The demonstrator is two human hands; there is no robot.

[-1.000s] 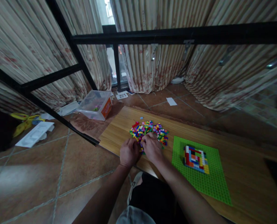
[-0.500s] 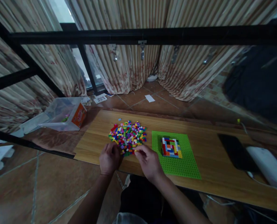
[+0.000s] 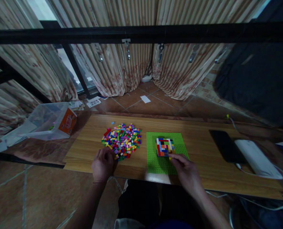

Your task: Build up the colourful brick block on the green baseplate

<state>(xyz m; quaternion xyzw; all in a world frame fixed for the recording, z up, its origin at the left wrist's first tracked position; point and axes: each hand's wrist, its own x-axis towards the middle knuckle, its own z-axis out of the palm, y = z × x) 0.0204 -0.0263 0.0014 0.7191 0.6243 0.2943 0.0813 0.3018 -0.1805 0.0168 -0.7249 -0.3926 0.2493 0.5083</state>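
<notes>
A heap of small mixed-colour toy bricks (image 3: 122, 141) lies on the wooden board. My left hand (image 3: 103, 163) rests at the heap's near left edge, its fingers curled in; whatever they may hold is hidden. To the right is a green studded baseplate (image 3: 153, 165), bearing a low square build of coloured bricks (image 3: 164, 148). My right hand (image 3: 185, 168) reaches over the plate with thumb and fingertips pinched on a small yellow brick (image 3: 170, 156). The fingertips are at the build's near right corner; I cannot tell whether the brick touches it.
The wooden board (image 3: 84, 140) carries a black phone-like slab (image 3: 223, 144) and a white device (image 3: 257, 159) with a cable at right. A clear plastic bin (image 3: 45, 121) stands on the left. A black metal bar (image 3: 141, 34) crosses in front of the curtains (image 3: 112, 70).
My right hand has moved right, from the heap to the build on the baseplate, carrying the yellow brick. My left hand has stayed by the heap. The camera view has shifted somewhat.
</notes>
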